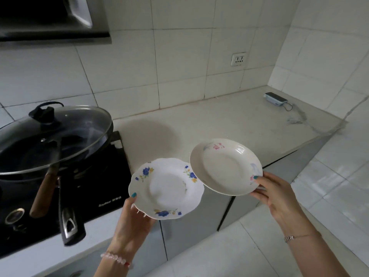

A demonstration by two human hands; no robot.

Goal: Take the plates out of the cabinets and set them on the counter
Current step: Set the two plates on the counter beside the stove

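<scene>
My left hand (134, 214) grips a white scalloped plate with blue flowers (169, 188) by its near left rim, thumb on top. My right hand (273, 192) holds a round cream plate with pink flowers (223, 166) at its right rim, thumb on the upper face. Both plates hang in the air over the front edge of the beige counter (219, 120), tilted slightly, their rims nearly touching. The grey cabinet doors (199, 226) below the counter appear closed.
A black wok with a glass lid (54, 136) and a wooden-handled utensil sits on the black stove (99, 186) at the left. A small device with a cable (276, 98) lies at the counter's back right corner. A wall socket (238, 59) is on the tiles.
</scene>
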